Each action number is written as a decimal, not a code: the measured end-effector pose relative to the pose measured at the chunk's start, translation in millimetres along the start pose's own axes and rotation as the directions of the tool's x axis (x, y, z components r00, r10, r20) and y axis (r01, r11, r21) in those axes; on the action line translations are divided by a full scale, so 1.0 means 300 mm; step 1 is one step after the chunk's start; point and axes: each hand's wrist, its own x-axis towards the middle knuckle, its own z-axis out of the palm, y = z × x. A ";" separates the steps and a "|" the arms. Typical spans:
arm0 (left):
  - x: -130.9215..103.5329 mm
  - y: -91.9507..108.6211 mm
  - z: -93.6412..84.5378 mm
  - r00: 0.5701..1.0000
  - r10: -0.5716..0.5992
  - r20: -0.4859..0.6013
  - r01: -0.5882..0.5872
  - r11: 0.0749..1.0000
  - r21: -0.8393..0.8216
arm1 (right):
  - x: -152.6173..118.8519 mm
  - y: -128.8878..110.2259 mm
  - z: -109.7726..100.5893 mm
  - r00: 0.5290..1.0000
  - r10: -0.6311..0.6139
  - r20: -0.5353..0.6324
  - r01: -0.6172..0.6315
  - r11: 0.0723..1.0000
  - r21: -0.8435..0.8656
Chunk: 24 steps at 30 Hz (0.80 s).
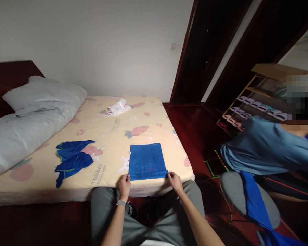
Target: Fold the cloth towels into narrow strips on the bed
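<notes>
A blue towel (146, 159) lies spread on the bed near its front edge, with a narrow strip folded over along the side closest to me. My left hand (124, 186) pinches the near left corner of that strip. At the near right corner, my right hand (175, 181) grips the other end between thumb and fingers. A small pale tag shows on the towel's left side. Further left, a crumpled blue cloth (75, 160) with green edging rests on the sheet, apart from both hands.
The bed (110, 136) has a yellow printed sheet. On it are a grey quilt (41, 112) and a white plastic bag (119, 106). To my right, a person in a blue shirt (261, 150) sits by a grey cushion (236, 191) with blue cloth over it. Behind stands a shoe rack (248, 89).
</notes>
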 end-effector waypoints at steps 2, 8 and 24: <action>-0.002 -0.003 0.001 1.000 0.013 -0.017 -0.013 1.000 0.002 | -0.006 -0.009 0.001 1.000 0.021 -0.017 -0.021 1.000 0.003; -0.021 -0.011 -0.008 0.996 0.072 -0.054 -0.072 0.997 0.001 | -0.022 -0.031 -0.002 0.999 -0.011 -0.045 0.012 0.999 0.034; -0.056 0.023 -0.013 0.961 0.248 -0.121 -0.189 0.912 0.363 | -0.040 -0.076 0.020 0.991 0.011 -0.131 -0.035 0.984 -0.177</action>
